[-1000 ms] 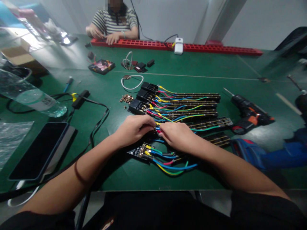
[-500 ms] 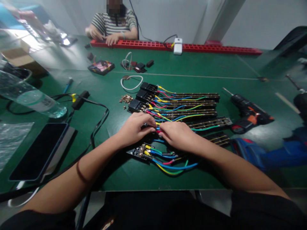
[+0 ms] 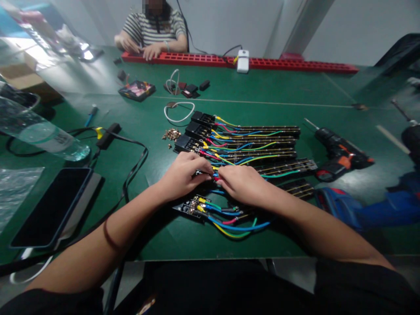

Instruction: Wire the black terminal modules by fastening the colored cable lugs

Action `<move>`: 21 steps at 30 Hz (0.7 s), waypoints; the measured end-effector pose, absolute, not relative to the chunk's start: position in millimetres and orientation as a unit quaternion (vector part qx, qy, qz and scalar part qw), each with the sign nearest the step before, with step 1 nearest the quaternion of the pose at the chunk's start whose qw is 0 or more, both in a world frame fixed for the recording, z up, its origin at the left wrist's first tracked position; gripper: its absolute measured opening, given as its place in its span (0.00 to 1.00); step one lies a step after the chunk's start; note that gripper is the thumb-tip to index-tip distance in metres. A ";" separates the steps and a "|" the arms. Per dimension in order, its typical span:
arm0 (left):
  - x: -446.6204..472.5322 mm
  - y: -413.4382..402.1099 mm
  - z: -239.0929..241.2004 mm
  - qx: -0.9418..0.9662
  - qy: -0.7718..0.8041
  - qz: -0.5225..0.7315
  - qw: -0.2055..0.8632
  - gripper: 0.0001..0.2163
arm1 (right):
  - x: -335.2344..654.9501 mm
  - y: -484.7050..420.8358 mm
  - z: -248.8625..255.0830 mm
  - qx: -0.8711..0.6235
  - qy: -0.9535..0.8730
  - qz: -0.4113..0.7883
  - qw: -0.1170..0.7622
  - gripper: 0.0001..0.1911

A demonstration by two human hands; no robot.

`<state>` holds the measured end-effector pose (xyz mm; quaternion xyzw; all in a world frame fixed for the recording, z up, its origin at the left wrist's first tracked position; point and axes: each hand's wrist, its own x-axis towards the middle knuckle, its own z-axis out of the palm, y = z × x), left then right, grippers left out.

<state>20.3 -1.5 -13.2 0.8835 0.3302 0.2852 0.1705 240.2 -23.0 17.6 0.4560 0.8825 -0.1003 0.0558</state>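
Several black power-strip assemblies lie side by side, each with a black end block (image 3: 186, 142) and coloured wires leading to a long strip with brass rails (image 3: 265, 142). My left hand (image 3: 185, 176) is closed in a pinch over one block near the middle of the row. What its fingertips hold is hidden. Thumb and fingers of my right hand (image 3: 243, 183) pinch the wires (image 3: 215, 175) of that assembly, where blue and red ends show between my hands. Nearest me, another terminal block (image 3: 193, 205) has yellow-ended wires bowing to the right.
Small brass screws (image 3: 171, 134) lie in a pile beyond my left hand. An orange-black power drill (image 3: 344, 153) and a blue tool (image 3: 354, 210) lie right. Left are a phone (image 3: 52, 208), a bottle (image 3: 49, 135) and a black cable (image 3: 136, 164). Across the table, a person sits behind a red rail (image 3: 197, 59).
The view has shifted very slightly. Both my hands stay at the same assembly with almost the same grip. The person opposite has moved their hands a little.
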 end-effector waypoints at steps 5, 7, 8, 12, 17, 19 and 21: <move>20.7 -3.3 -11.3 0.884 0.346 0.267 0.165 0.04 | 240.2 -23.3 17.4 0.453 0.884 -0.100 0.049 0.14; 20.6 -3.3 -10.7 0.883 0.348 0.265 0.168 0.04 | 240.7 -23.3 17.1 0.454 0.884 -0.098 0.049 0.14; 20.5 -3.1 -10.6 0.883 0.349 0.266 0.169 0.04 | 241.0 -23.2 16.9 0.454 0.884 -0.098 0.049 0.14; 19.8 -2.4 -10.6 0.883 0.342 0.272 0.173 0.04 | 241.9 -23.0 16.0 0.449 0.888 -0.097 0.042 0.14; 18.6 -2.8 -10.2 0.883 0.339 0.279 0.166 0.03 | 241.3 -23.4 15.8 0.451 0.886 -0.095 0.048 0.14; 18.3 -2.9 -10.0 0.883 0.338 0.282 0.161 0.03 | 241.0 -23.4 16.2 0.451 0.886 -0.094 0.051 0.14; 18.2 -2.7 -10.0 0.882 0.340 0.284 0.159 0.03 | 240.9 -23.3 16.6 0.452 0.885 -0.096 0.055 0.14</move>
